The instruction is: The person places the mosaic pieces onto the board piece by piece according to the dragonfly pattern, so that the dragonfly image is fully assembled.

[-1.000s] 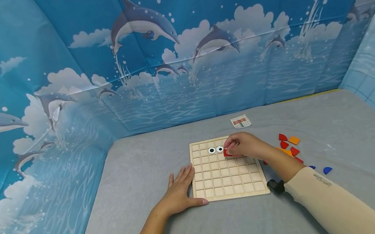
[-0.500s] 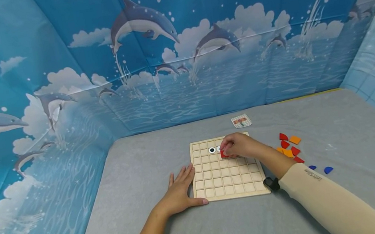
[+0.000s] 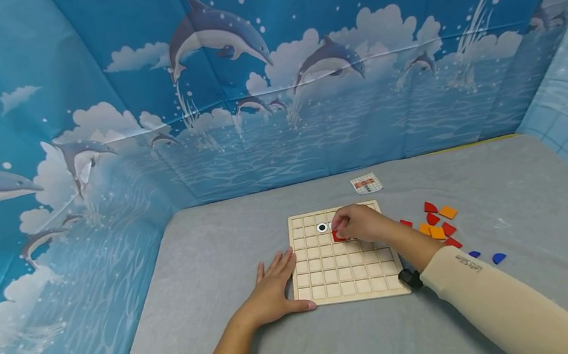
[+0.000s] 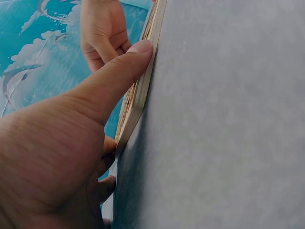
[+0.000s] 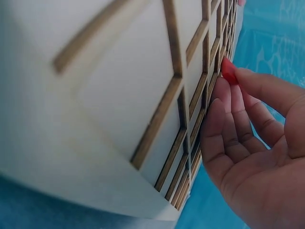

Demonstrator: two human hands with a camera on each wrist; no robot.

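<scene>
A pale wooden grid board lies on the grey cloth. My left hand rests at its near left corner, fingers fairly straight along the left side and thumb on the front edge. In the left wrist view that thumb lies over the board's rim. Over the upper part of the grid, my right hand pinches a red tile between thumb and fingertips. The right wrist view has this red tile tilted at the grid bars. A round eye tile sits in a cell; another beside it is mostly hidden by the right hand.
Right of the board lie several loose red tiles, orange tiles and blue half-round tiles. A small patterned card lies behind the board. A dolphin-print curtain stands along the back.
My right hand has shifted slightly left with the red tile, which now sits just below the second eye tile. The left hand has stayed in place.
</scene>
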